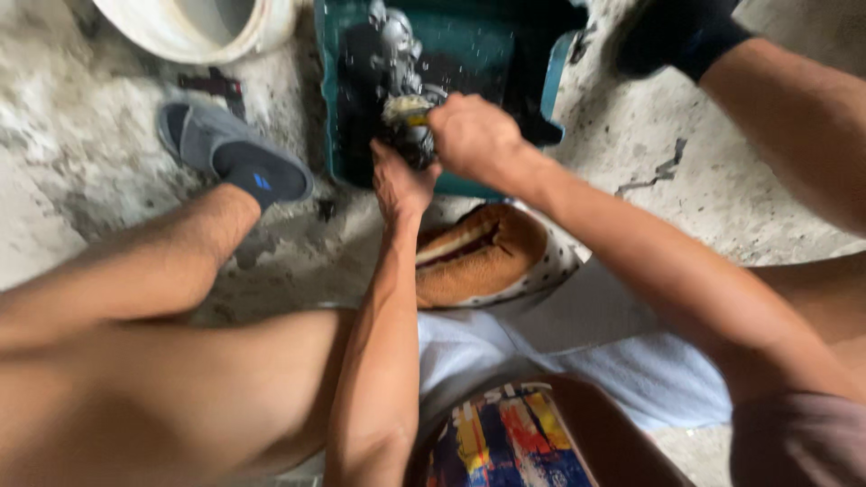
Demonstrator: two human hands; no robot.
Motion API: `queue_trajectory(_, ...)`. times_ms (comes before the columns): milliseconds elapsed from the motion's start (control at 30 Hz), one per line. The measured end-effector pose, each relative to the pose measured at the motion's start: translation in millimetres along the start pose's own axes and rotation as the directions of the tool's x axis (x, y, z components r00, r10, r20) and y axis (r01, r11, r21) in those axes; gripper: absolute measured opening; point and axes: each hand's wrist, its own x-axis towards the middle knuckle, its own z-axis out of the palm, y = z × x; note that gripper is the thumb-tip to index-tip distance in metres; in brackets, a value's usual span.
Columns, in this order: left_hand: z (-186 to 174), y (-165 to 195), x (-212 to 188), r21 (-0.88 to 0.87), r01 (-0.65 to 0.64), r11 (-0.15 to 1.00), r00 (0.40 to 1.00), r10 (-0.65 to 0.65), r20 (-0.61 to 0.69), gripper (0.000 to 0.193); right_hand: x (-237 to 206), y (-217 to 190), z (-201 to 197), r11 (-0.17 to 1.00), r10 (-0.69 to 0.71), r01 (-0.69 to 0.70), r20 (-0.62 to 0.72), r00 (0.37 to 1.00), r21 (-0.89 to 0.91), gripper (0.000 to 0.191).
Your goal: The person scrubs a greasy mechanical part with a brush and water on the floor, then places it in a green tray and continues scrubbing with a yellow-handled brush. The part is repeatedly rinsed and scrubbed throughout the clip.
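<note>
A grey metal engine part (pixel 395 54), dark with oil, sits in a teal plastic tray (pixel 336 135) on the concrete floor. My left hand (pixel 399 183) reaches into the tray from below and holds the underside of the part. My right hand (pixel 474 137) is closed over a small yellowish piece (pixel 408 110) that looks like a brush or rag, pressed against the part. The fingertips of both hands are hidden by blur and by the part itself.
A white bucket (pixel 203 32) stands at the top left. My feet in dark socks and grey sandals (pixel 230 153) flank the tray. A brown wooden stool (pixel 478 257) lies under me. The concrete floor (pixel 72 162) is stained and rough.
</note>
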Motion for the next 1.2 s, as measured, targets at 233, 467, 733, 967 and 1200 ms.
queue_trajectory(233,0.8,-3.0,1.9,-0.080,0.102,0.992,0.991,-0.095,0.095,0.109,-8.4,4.9,14.1,0.998,-0.059,0.058,-0.039,0.997,-0.040,0.017)
queue_trajectory(467,0.4,-1.2,7.5,-0.041,0.038,0.998,0.997,-0.035,0.070,0.094,6.5,6.8,19.3,0.998,0.001,0.000,0.015,1.000,-0.059,0.019)
queue_trajectory(733,0.2,-0.3,4.1,-0.010,-0.021,1.000,0.999,0.021,0.024,0.099,5.5,8.5,27.5,0.989,-0.105,0.099,-0.047,0.993,-0.109,0.018)
queue_trajectory(967,-6.9,6.5,6.2,-0.080,0.077,0.994,0.993,-0.069,0.095,0.105,13.2,15.5,24.3,0.989,-0.046,0.050,0.033,0.998,-0.139,0.020)
queue_trajectory(1200,-12.2,13.0,6.5,-0.112,0.063,0.992,0.995,-0.055,0.077,0.103,12.5,23.7,20.7,0.994,-0.005,0.004,-0.013,1.000,-0.114,0.018)
